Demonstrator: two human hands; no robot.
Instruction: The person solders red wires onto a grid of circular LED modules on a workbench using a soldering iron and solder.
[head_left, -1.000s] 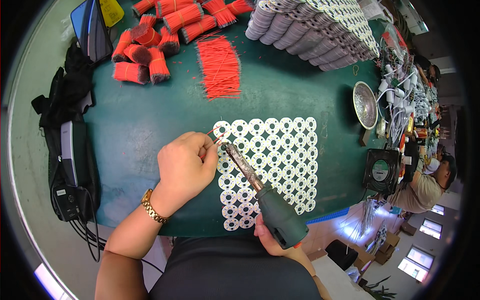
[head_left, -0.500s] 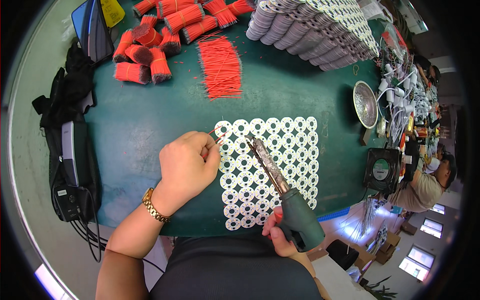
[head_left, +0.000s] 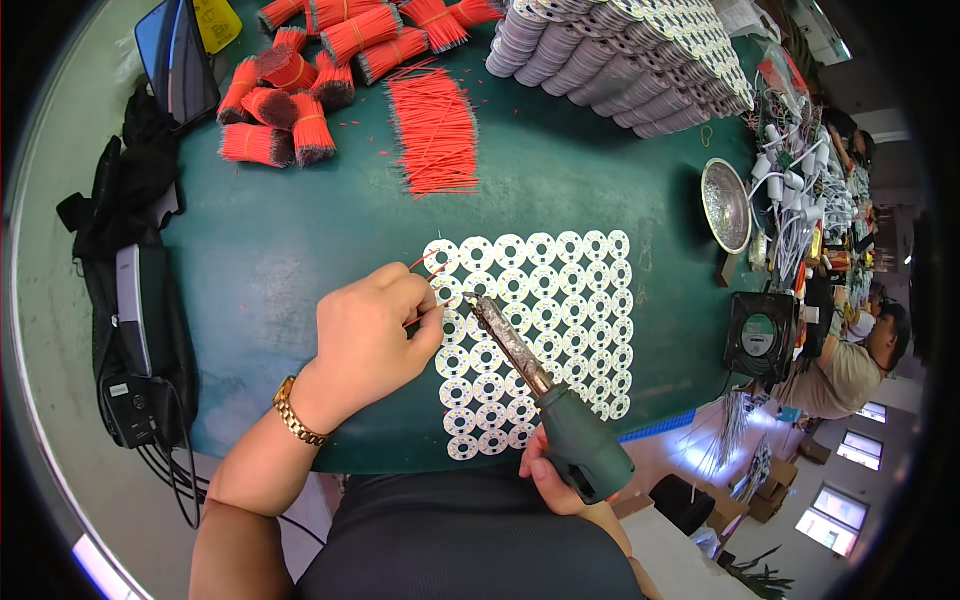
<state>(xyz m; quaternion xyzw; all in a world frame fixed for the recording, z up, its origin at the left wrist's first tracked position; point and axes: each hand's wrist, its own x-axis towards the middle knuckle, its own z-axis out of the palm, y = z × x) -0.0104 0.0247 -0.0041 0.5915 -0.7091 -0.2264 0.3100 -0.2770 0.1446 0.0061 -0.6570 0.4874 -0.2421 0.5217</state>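
A panel of round white LED circuit boards [head_left: 545, 314] lies flat on the green table [head_left: 300, 225]. At its left edge my left hand [head_left: 375, 330] is closed in a pinch on thin red wires [head_left: 424, 260], whose ends reach over the upper left boards. My right hand [head_left: 550, 482] is wrapped round the grip of a dark green soldering iron [head_left: 585, 445], its fingers partly hidden by the body. The iron's scorched metal barrel slants up and left, with its tip over the left columns, close to the wire ends. Whether the tip touches a board I cannot tell.
Loose red wires [head_left: 435, 130] lie beyond the panel, with banded wire bundles [head_left: 290, 70] to their left. A tall stack of board panels [head_left: 620, 70] stands far right. Right of the panel are a metal bowl [head_left: 726, 205] and a black fan [head_left: 762, 337]; a person [head_left: 850, 365] sits beyond.
The iron's tip has moved left and slightly down, nearer the wire ends at the left column. My left hand stays in its pinch with little movement. The whole view has shifted slightly.
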